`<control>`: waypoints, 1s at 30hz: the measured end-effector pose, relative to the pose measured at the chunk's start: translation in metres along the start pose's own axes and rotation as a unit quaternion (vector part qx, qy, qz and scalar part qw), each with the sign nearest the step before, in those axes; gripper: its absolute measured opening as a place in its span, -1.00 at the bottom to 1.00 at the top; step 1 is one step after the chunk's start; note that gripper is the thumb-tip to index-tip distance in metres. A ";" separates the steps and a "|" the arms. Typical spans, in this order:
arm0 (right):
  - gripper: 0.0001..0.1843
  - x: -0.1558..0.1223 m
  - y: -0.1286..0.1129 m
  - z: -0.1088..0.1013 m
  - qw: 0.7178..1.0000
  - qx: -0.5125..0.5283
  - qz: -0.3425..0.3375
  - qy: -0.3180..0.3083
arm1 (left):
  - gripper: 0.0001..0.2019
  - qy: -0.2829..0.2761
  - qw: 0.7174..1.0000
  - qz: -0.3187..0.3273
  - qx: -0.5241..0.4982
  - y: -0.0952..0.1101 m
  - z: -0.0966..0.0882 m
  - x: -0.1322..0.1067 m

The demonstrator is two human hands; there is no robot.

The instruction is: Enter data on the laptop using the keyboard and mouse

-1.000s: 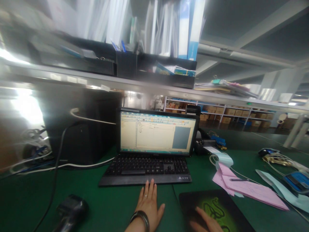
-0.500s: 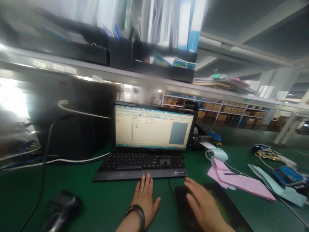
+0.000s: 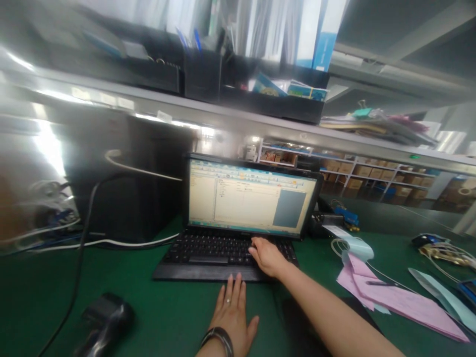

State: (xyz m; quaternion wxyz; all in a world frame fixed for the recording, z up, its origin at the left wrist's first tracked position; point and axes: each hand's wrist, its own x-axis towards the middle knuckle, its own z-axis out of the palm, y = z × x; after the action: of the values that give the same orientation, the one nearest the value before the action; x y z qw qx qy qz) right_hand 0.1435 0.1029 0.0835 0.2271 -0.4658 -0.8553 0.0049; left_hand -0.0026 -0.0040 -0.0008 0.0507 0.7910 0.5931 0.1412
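An open black laptop (image 3: 208, 270) stands on the green table, its lit screen (image 3: 249, 201) showing a program window. My right hand (image 3: 268, 256) is stretched forward onto the right part of the keyboard (image 3: 208, 248), fingers curled down onto the keys and holding nothing. My left hand (image 3: 232, 312) lies flat on the table just in front of the laptop's front edge, fingers straight and together. It wears a ring and a dark wristband.
A black handheld device (image 3: 106, 320) lies at the near left. A dark box (image 3: 126, 198) with cables stands left of the laptop. Pink papers (image 3: 394, 297) with a pen lie at right, and a dark mouse pad (image 3: 297, 322) under my right forearm. A loaded shelf (image 3: 223, 114) hangs overhead.
My right hand has left the mouse pad and reached forward and left onto the laptop keyboard. My left hand has stayed flat in place. The view has shifted slightly.
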 end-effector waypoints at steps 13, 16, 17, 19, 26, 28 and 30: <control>-0.71 0.003 -0.010 0.005 0.999 0.000 0.030 0.015 | -0.29 -0.023 1.000 -0.005 -0.013 0.003 -0.008 -0.002; -0.71 -0.003 -0.009 -0.008 0.999 0.035 0.027 0.021 | -0.27 -0.043 0.999 -0.008 -0.018 0.005 -0.014 0.000; -0.71 -0.008 -0.007 -0.014 0.998 0.047 0.029 0.026 | -0.27 -0.051 0.998 -0.011 -0.020 0.005 -0.016 0.000; -0.70 -0.022 0.001 -0.027 0.996 0.070 0.045 0.044 | -0.27 -0.068 0.997 -0.016 -0.024 0.005 -0.019 0.001; -0.54 -0.082 0.058 -0.039 0.958 0.143 0.181 0.169 | -0.22 -0.092 0.995 -0.025 -0.032 0.001 -0.016 0.007; -0.52 -0.091 0.067 -0.034 0.945 0.159 0.206 0.199 | -0.24 -0.079 0.996 -0.033 -0.017 -0.002 -0.009 0.009; -0.54 -0.096 0.071 -0.029 0.936 0.173 0.215 0.217 | -0.33 -0.063 0.997 -0.042 0.001 -0.005 -0.002 0.012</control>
State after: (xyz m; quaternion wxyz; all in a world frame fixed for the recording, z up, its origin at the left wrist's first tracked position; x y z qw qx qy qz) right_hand 0.2559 0.0604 0.0571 0.4781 -0.5818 -0.6503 0.1003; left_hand -0.0044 0.0088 0.0021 0.0928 0.7730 0.6213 0.0882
